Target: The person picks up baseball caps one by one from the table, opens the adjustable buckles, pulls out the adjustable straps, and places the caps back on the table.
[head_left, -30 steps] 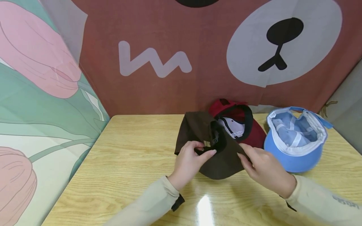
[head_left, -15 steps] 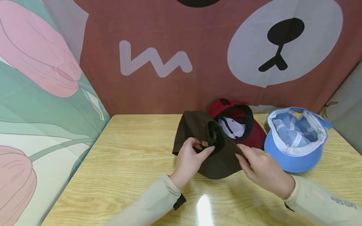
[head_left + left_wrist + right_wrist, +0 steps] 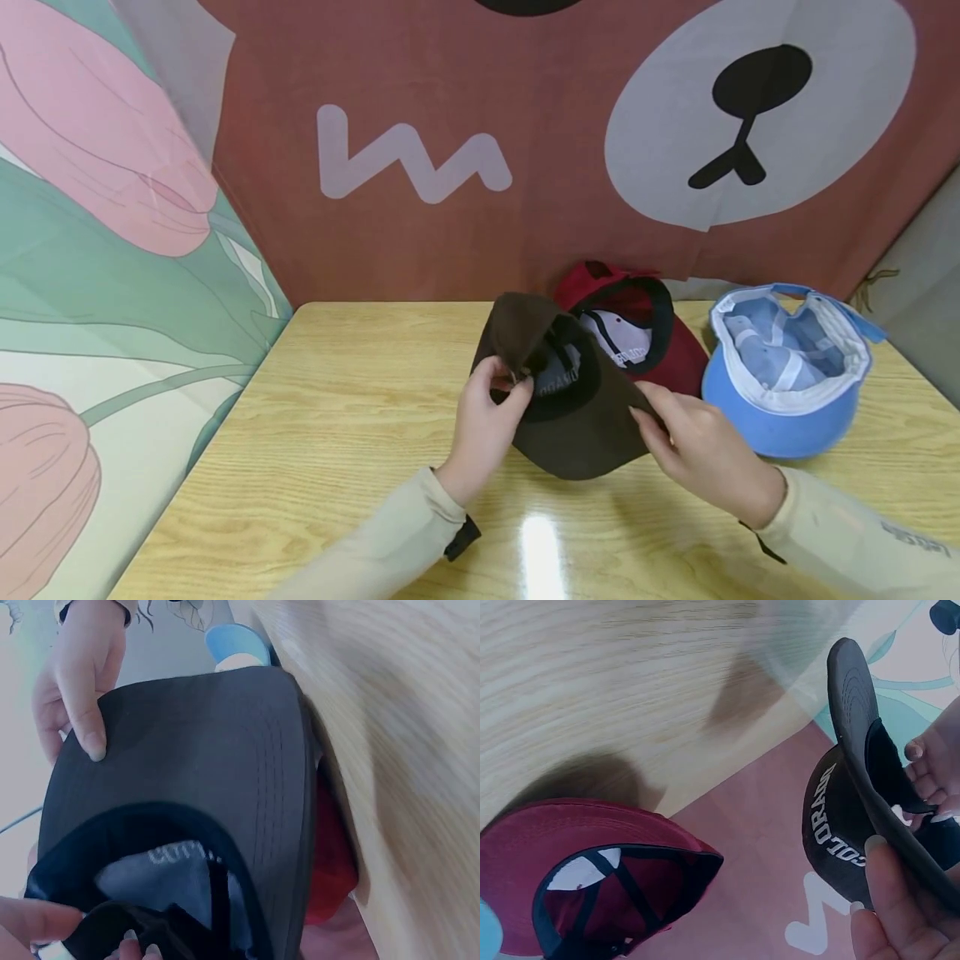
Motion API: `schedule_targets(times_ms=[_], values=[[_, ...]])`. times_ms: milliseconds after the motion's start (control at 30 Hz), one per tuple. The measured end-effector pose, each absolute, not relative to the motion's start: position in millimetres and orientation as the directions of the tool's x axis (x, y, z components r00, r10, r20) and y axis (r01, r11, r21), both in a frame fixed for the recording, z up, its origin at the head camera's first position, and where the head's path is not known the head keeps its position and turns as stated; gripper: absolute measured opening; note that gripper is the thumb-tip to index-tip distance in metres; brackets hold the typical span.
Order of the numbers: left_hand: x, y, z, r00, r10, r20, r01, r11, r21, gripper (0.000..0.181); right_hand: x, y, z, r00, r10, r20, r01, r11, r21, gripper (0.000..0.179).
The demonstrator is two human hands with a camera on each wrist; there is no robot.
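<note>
Both hands hold a dark brown baseball cap [image 3: 577, 442] above the table, its inside turned toward the head camera. My left hand [image 3: 483, 425] pinches the back edge near the strap. At the right edge of the brim, my right hand [image 3: 701, 446] grips with thumb and fingers. White "COLORADO" lettering on the cap's front [image 3: 829, 825] shows in the right wrist view. Behind it a dark red cap [image 3: 678, 354] lies with its opening up, partly covered by the brown one. A light blue cap [image 3: 780, 425] with a white inner band sits to the right, also opening up.
The wood-grain table [image 3: 337, 417] runs under everything, with a bright light reflection near the front. A brown cloth with a printed bear face [image 3: 450, 242] hangs along the table's back edge. A flower-patterned cloth [image 3: 150, 317] hangs at the left.
My left hand has shifted slightly left and down with the cap's back edge, and the cap's opening now shows wider, with inner lettering visible. My right hand stays at the brim.
</note>
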State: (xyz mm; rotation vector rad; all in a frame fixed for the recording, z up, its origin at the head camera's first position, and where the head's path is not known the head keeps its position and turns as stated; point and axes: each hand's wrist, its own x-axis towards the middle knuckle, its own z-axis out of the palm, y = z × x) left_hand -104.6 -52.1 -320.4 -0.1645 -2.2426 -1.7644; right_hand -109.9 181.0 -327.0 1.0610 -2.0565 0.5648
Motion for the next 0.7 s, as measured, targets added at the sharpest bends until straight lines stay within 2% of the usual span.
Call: schedule_targets(times_ms=[233,533,700], values=[[-108.0,-64.5,-310.6,-0.955,-0.085,0.284,0.275,0.098,0.956,0.020,-109.3,186.6,-329.7,-0.402,-0.495,0.770,-0.818,0.572,-0.059,0.046],[-114.2,-82.6,-293.2,-0.959,-0.044,0.280,0.279,0.029,0.960,0.033,-108.5,192.7,-334.9,-0.425,-0.480,0.768,-0.803,0.591,-0.075,0.046],[-114.1,-88.1,-288.7,-0.959,-0.026,0.283,0.280,0.068,0.957,0.036,-108.8,195.8,-337.3,-0.435,-0.477,0.764,-0.802,0.590,-0.088,0.047]])
